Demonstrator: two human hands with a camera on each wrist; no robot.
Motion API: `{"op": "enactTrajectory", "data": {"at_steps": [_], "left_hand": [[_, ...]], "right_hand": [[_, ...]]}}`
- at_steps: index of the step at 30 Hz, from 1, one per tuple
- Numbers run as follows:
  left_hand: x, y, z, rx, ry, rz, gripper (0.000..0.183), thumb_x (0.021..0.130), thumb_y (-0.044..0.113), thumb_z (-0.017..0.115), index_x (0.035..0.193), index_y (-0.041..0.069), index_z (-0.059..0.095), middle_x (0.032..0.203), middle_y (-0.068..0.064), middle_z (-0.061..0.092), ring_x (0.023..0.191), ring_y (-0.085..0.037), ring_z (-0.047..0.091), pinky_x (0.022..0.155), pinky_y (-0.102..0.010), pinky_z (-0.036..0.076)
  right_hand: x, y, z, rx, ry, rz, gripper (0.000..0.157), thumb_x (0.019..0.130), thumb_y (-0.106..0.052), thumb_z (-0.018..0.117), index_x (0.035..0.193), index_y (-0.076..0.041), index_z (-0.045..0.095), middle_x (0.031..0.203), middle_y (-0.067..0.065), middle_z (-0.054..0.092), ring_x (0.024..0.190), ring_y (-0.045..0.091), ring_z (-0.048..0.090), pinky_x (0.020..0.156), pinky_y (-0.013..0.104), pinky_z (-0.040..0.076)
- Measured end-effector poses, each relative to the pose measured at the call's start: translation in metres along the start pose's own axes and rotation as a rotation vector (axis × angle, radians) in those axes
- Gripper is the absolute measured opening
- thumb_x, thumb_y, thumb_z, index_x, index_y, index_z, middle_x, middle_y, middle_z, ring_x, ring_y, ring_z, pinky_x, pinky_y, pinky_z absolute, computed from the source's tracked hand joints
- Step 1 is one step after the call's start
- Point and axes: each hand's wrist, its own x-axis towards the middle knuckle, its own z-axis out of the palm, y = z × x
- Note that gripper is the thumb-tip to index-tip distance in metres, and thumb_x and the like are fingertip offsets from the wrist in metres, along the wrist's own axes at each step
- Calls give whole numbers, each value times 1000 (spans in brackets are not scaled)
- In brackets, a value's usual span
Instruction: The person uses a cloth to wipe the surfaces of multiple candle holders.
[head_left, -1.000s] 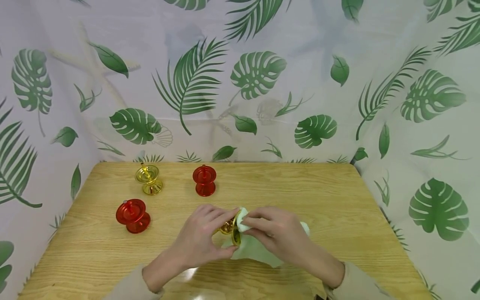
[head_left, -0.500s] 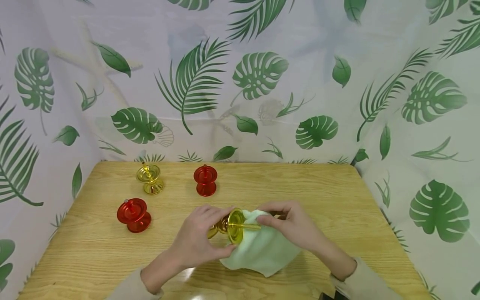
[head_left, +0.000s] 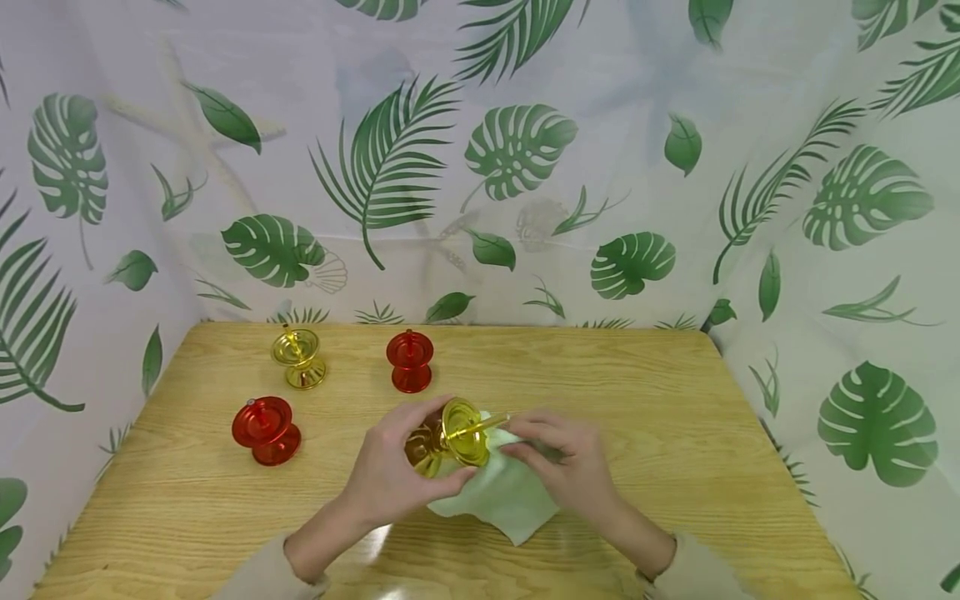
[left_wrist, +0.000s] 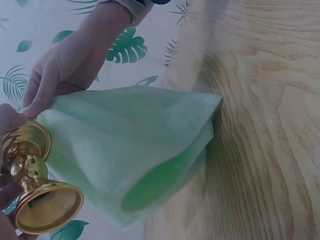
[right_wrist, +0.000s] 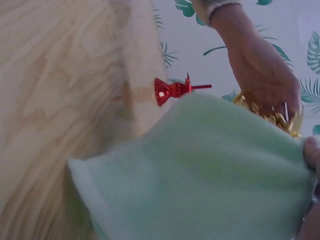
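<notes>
My left hand grips a shiny gold candle holder around its body. It is held tilted above the table, its dish and central spike turned toward the right. The foot of this candle holder faces the left wrist camera. A pale green cloth hangs from my right hand, pinched between thumb and fingers at the tip of the spike. In the right wrist view the cloth hides much of the candle holder and most of my right hand except the thumb.
Another gold candle holder stands at the back left of the wooden table. One red candle holder is at the back, and a second red candle holder is at the left. A leaf-patterned curtain encloses the back and sides.
My right hand, with the cloth, has moved from inside the dish out to the spike. My left hand has turned the candle holder so its dish faces more toward me and sits slightly higher.
</notes>
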Motion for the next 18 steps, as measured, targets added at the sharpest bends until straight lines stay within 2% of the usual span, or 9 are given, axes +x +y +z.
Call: {"op": "enactTrajectory", "data": {"at_steps": [5, 8, 12, 18], "left_hand": [[1, 2, 2, 111, 0, 9, 75, 70, 29, 95, 137, 10, 67, 120, -1, 77, 108, -18, 70, 85, -31, 60], [1, 1, 4, 179, 3, 35, 77, 69, 30, 96, 137, 9, 67, 121, -2, 78, 108, -19, 70, 85, -35, 60], [1, -2, 7, 249, 11, 77, 77, 67, 29, 97, 136, 8, 69, 116, -2, 79, 100, -18, 68, 82, -35, 58], [-1, -4, 10, 345, 1, 147, 76, 64, 30, 97, 132, 9, 71, 111, -2, 80, 96, -18, 69, 89, -40, 57]], "right_hand": [[-5, -7, 16, -111, 41, -68, 27, 76, 11, 84, 100, -2, 82, 92, 13, 80, 75, 16, 74, 68, 14, 57], [-7, -12, 24, -164, 58, -98, 30, 74, 11, 85, 102, -1, 82, 92, 12, 81, 73, 17, 75, 67, 12, 57], [-9, -19, 30, -175, 50, -130, 34, 74, 12, 85, 106, 1, 81, 96, 13, 82, 79, 22, 79, 73, 14, 60], [-2, -27, 30, -192, 31, -158, 32, 75, 10, 85, 105, -1, 82, 96, 11, 82, 80, 20, 80, 73, 14, 60]]}}
